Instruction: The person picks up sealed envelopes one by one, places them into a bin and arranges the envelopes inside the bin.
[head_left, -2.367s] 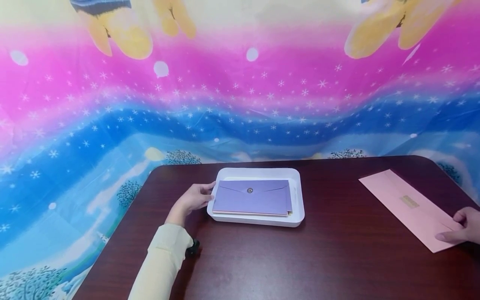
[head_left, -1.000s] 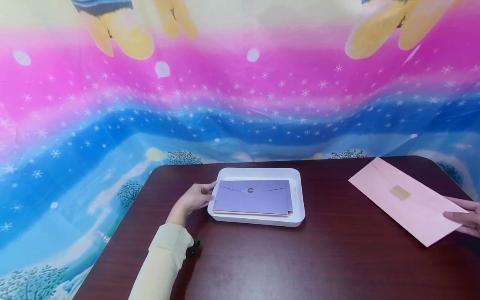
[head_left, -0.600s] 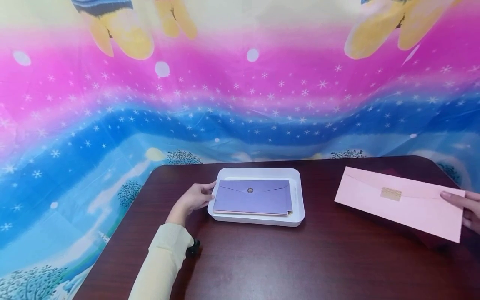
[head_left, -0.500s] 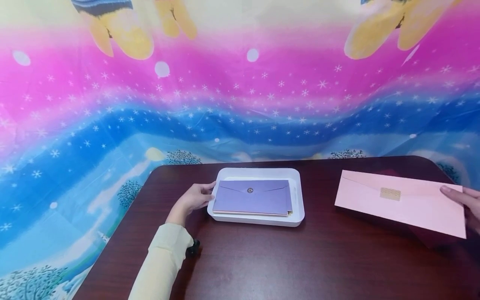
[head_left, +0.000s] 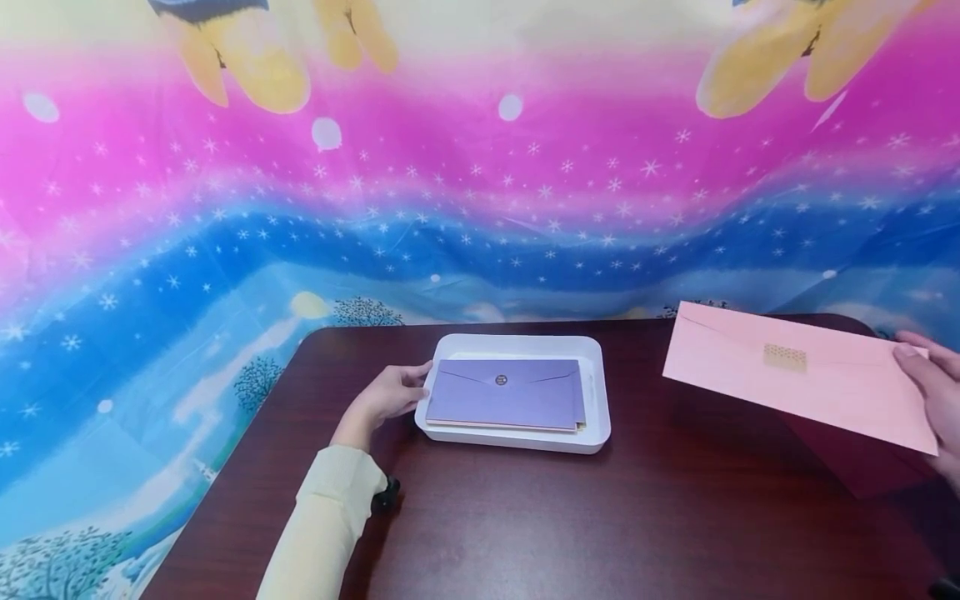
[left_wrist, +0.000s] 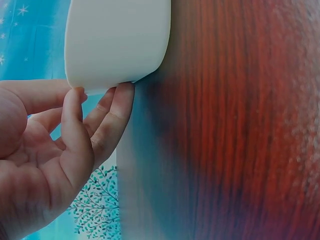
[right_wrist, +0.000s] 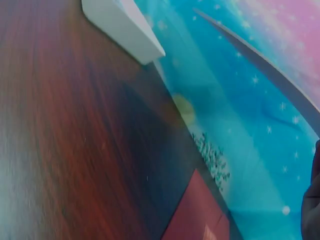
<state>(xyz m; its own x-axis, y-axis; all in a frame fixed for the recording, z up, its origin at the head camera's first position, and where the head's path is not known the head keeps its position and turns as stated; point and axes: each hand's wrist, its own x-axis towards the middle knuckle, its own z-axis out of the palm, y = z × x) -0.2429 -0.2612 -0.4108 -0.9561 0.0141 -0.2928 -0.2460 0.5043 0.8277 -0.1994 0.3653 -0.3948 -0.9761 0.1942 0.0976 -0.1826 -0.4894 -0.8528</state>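
My right hand [head_left: 939, 385] pinches the right end of a pink envelope [head_left: 802, 396] with a gold patterned seal, thumb on its front face. The envelope is raised over the table, tilted. In the right wrist view it shows nearly edge-on [right_wrist: 270, 67], with part of the hand [right_wrist: 312, 200] at the right border. With thumb and fingers, my left hand [head_left: 390, 393] holds the left end of a white tray [head_left: 517, 343]; the left wrist view has fingertips on its rim and underside. A purple envelope [head_left: 502, 404] with a round seal tops a stack inside the tray.
A dark red envelope [head_left: 855, 462] lies on the brown wooden table [head_left: 525, 525] at the right, partly hidden beneath the raised pink one. Behind the table hangs a colourful snowflake-patterned cloth [head_left: 480, 208].
My right hand has lifted the pink envelope from the table's right side and turned it more level, uncovering part of the dark red envelope. My left hand and the tray have stayed put.
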